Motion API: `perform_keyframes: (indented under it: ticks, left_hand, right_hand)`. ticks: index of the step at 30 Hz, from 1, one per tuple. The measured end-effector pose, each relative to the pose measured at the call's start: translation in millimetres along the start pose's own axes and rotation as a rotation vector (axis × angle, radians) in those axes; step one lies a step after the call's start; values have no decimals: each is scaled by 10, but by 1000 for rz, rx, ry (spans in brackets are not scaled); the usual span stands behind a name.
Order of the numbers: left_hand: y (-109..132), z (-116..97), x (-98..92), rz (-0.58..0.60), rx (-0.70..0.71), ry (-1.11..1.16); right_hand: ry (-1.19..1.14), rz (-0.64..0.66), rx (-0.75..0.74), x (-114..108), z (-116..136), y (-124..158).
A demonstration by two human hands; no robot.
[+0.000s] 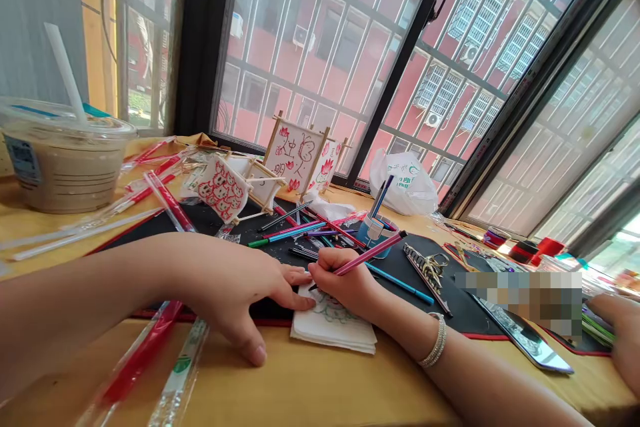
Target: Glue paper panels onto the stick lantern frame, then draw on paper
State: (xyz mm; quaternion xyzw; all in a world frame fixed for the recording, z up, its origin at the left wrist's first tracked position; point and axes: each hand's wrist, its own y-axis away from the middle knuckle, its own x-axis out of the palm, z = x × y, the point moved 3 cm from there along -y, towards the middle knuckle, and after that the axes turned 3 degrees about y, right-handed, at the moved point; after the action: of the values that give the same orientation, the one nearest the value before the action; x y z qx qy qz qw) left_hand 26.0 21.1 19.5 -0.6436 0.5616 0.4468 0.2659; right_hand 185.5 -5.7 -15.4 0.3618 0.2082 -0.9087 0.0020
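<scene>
My right hand [347,280] is closed around a slim pink pen [373,252], its dark tip at a white paper pad [333,341]. Green and reddish line drawing shows on the sheet, partly covered by that hand. My left hand [245,290] lies spread, fingertips on the upper left of the paper and thumb on the yellow tablecloth [280,387]. Beyond my hands lie several coloured pens [287,232] on a black mat [150,237]. A blue pen [400,282] rests just right of my right wrist.
Two stick-framed paper lanterns [223,188] with red drawings stand by the window. At left is a lidded iced drink [67,163], near plastic-wrapped strips [145,347]. A pen cup [375,233], hair claw [427,273] and phone [523,333] lie rightward. Another person's hand [617,327] reaches in at right.
</scene>
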Motion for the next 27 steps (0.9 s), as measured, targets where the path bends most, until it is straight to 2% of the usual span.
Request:
perform_keyframes:
  ticks: [5, 19, 27]
  left_hand:
    - [-4, -5, 18, 61, -33, -85]
    - [-9, 5, 17, 34, -10, -102]
    - [15, -55, -17, 90, -40, -142]
  right_hand:
    - [-90, 15, 91, -3, -14, 8]
    - [-63, 4, 71, -17, 2, -3]
    - [-36, -17, 54, -14, 14, -11]
